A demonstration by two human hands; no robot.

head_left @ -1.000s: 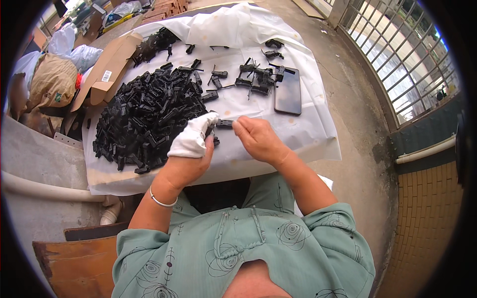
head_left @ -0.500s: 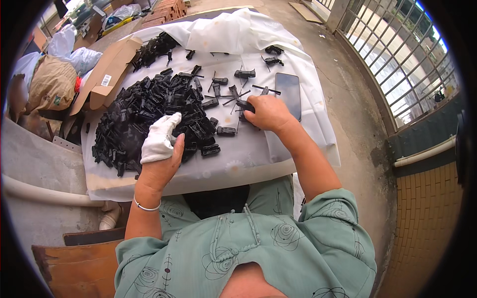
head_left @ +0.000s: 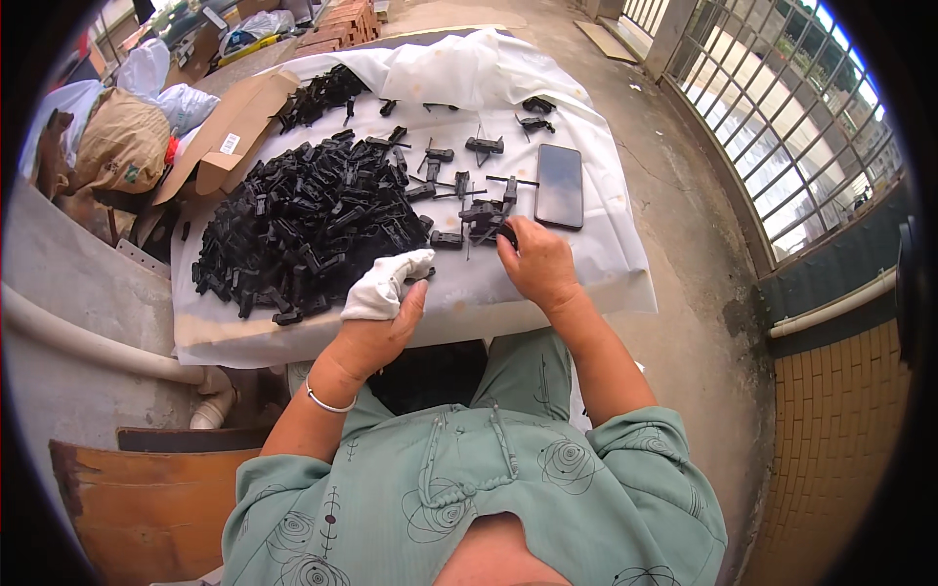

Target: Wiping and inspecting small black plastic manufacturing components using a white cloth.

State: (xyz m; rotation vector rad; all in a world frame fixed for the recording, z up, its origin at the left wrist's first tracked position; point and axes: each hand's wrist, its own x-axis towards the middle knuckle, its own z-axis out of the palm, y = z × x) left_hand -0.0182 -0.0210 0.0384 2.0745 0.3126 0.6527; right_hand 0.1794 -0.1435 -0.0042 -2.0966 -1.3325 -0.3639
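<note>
The person wears a pale green short-sleeved top (head_left: pixel 469 488) printed with dark outlined rose swirls, closed at the chest by a knotted cord fastening. A thin silver bangle (head_left: pixel 325 401) circles the left wrist (the right wrist is bare). Green trousers (head_left: pixel 523 376) match.

A table draped in white plastic sheeting (head_left: pixel 586 273) bears a heap of black plastic parts (head_left: pixel 303 225), scattered assembled pieces (head_left: pixel 484 210) and a dark phone (head_left: pixel 560 186).

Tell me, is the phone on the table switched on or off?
Off, it seems: the phone lies flat on the white sheet, its screen all dark.
</note>
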